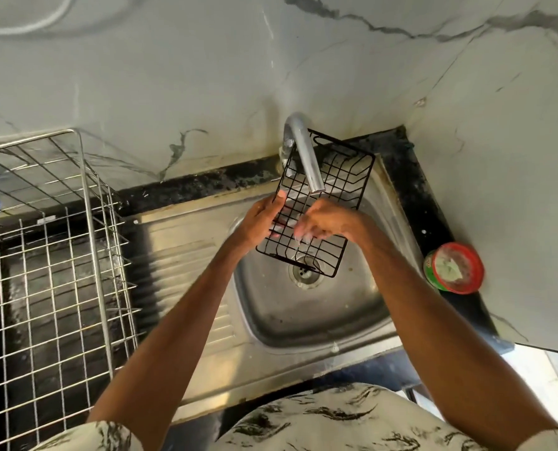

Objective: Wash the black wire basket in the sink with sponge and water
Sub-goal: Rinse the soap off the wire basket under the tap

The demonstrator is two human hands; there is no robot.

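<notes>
The black wire basket [336, 177] is held tilted over the steel sink [271, 307], right under the faucet spout [307, 157]. My left hand [259, 219] grips its left edge, thumb on the rim and fingers behind the wires. My right hand [323, 222] lies inside the basket, wet fingers pressed against the wire bottom. I see no sponge. A thin trickle of water seems to run off my right fingers toward the drain [305, 271].
A chrome wire dish rack [53, 255] stands on the black counter at left, beside the ribbed drainboard [186, 255]. A green tub with a red rim [455, 268] sits on the counter right of the sink. Marble wall tiles rise behind.
</notes>
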